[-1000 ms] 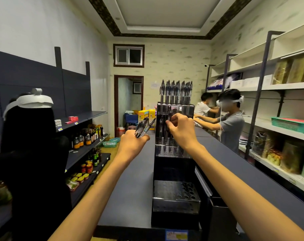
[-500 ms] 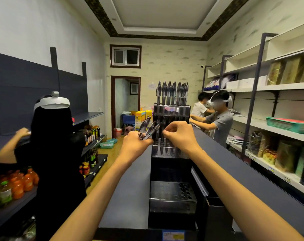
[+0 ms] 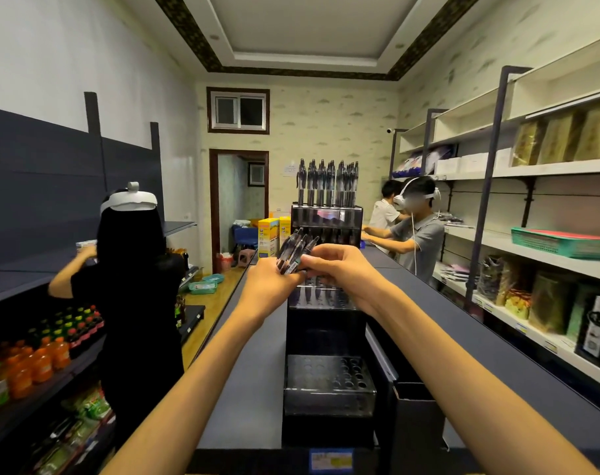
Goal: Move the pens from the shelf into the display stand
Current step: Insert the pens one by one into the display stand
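On my feed both arms reach forward over the dark shelf top [image 3: 254, 365]. My left hand [image 3: 269, 286] is curled round a bunch of pens [image 3: 293, 252], which fan up and out toward 1 o'clock from the fist. My right hand [image 3: 339, 269] meets it from 3 o'clock, fingertips pinching at the lower end of the bunch, right where the left fist holds it; I cannot tell how many pens it has between its fingers. Both hands sit directly in front of the middle tier of the display stand [image 3: 326, 341], a black stepped rack on the shelf top at 12 o'clock. Top tier of the stand is filled with a row of upright pens [image 3: 327, 181]. More pens stand in the middle tier, partly hidden behind my hands. The lowest, nearest tier is a clear block of holes [image 3: 327, 375], no pens visible in it. At 9 o'clock a person in black [image 3: 134, 303] wearing a white headset reaches toward the left shelving, with orange bottles [image 3: 35, 365] below. At 2 o'clock a person in a grey shirt [image 3: 418, 234] with a headset stands by the white shelving.
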{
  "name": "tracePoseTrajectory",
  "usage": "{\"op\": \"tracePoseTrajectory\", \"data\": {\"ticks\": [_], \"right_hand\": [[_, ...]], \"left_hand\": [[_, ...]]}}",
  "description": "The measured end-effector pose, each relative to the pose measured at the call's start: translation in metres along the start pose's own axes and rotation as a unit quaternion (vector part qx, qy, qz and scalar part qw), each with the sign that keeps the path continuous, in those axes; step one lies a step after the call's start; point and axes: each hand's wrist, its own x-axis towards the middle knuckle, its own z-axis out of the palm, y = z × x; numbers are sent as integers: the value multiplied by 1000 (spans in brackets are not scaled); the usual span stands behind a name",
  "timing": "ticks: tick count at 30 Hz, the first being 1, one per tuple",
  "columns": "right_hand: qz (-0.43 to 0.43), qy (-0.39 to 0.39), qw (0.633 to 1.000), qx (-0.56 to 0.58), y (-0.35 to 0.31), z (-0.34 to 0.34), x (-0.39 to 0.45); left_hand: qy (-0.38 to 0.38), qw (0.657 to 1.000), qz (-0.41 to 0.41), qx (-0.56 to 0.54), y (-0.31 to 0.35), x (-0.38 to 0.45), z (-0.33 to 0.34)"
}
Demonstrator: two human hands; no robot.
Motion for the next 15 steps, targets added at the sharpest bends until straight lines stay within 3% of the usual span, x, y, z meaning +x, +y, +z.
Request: {"op": "tracePoseTrajectory", "data": {"ticks": [4,8,12,15], "right_hand": [[-30,76,994,65,-4,0,5],[-76,168,979,88,-9,-14,16],[-128,237,963,-21,-9,-25,23],[-169,275,929,-182,-9,-26,29]], "left_hand": [[-12,999,-31,0,-3,0,1],[23,998,-56,15,-9,1,-6],[51,997,-54,29,-14,3,-14],[54,997,-42,47,-17,3,-17]]}}
